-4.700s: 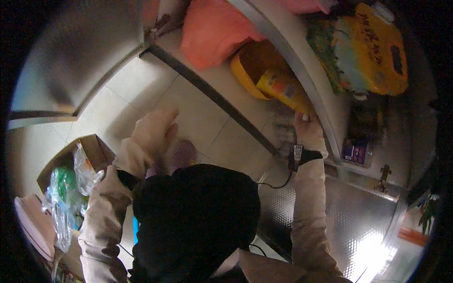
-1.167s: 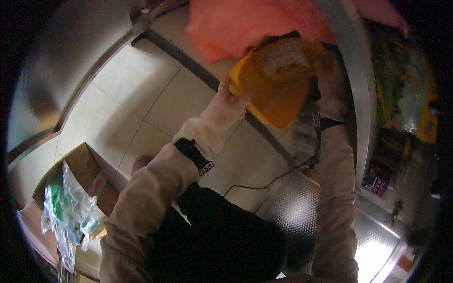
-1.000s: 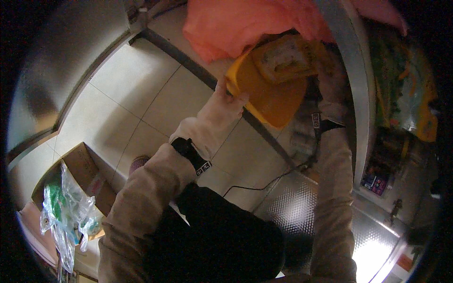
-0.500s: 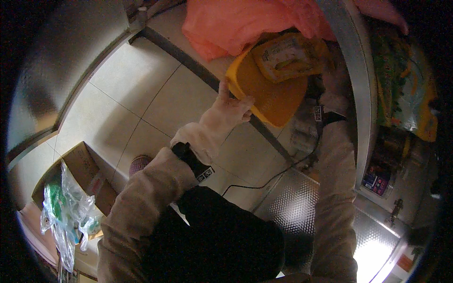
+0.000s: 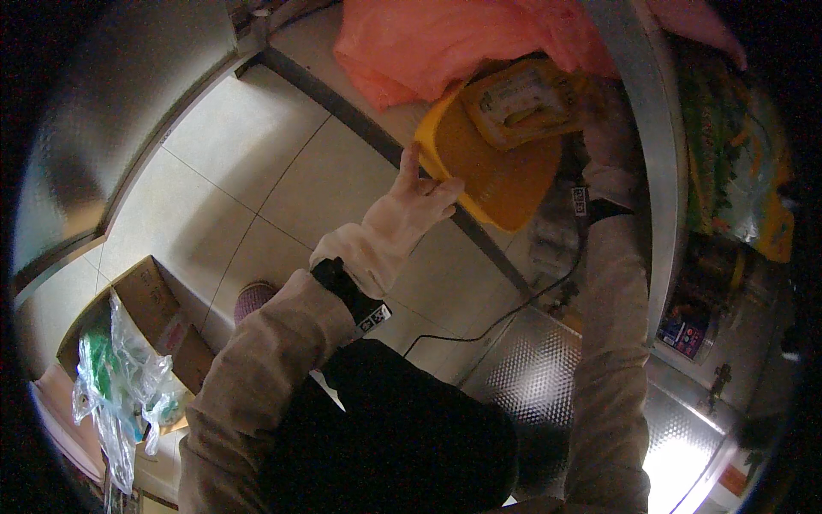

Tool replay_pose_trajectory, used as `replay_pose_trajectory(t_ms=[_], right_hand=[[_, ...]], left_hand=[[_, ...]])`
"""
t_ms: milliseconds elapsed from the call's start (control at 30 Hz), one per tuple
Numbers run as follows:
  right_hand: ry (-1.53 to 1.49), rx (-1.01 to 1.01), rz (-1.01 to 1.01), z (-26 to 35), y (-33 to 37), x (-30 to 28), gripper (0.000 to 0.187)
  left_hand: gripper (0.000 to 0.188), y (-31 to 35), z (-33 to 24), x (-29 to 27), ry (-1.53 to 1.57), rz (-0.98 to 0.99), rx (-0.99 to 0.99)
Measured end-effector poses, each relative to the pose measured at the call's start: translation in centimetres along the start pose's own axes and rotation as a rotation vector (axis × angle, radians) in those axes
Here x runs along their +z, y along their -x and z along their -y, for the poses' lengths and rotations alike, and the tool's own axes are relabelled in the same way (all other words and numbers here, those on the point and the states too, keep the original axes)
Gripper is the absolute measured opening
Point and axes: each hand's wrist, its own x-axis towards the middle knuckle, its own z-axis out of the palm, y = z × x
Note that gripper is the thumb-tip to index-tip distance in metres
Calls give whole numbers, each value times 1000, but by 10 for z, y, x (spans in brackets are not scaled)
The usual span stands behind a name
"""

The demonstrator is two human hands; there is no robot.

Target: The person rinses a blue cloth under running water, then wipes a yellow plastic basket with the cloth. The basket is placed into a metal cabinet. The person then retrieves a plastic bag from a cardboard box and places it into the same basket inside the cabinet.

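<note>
A deep yellow plastic tub (image 5: pixel 497 176) sits tilted at the cabinet's lower edge. My left hand (image 5: pixel 411 190) grips its near left rim, one finger stretched along the outside and the thumb side bent over the edge; some fingertips are hidden by the tub. Inside the tub's far part lies a yellow packet (image 5: pixel 522 103) with a pale printed panel. My right hand (image 5: pixel 606 150) is in deep shadow at the packet's right side, and its fingers are too dark to make out.
A coral plastic bag (image 5: pixel 462 43) lies behind the tub. Along the right runs a metal frame post (image 5: pixel 655 154), with green and yellow packages (image 5: pixel 736 163) beyond it. A black cable (image 5: pixel 479 336) crosses the tiled floor. An open cardboard box (image 5: pixel 163 308) holds clear plastic bags at lower left.
Both hands keep nearly the same places at the tub and packet. The tub, packet and coral bag appear shifted very slightly right in view.
</note>
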Motion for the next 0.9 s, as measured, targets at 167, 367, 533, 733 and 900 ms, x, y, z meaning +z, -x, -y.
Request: replay_pose_trajectory(t_ms=[167, 367, 533, 733, 900], right_hand=[[238, -56, -22, 15, -10, -8, 44], [-55, 341, 42, 89, 45, -26, 51], [-158, -35, 404, 142, 118, 12, 38], [-398, 189, 565, 145, 128, 29, 31], [-309, 174, 679, 130, 151, 24, 40]], left_hand=[[68, -2, -10, 5, 168, -42, -63], [75, -1, -14, 3, 363, -54, -130], [73, 8, -14, 0, -182, -59, -144], [65, 7, -11, 0, 20, -25, 105], [65, 8, -16, -8, -3, 27, 3]])
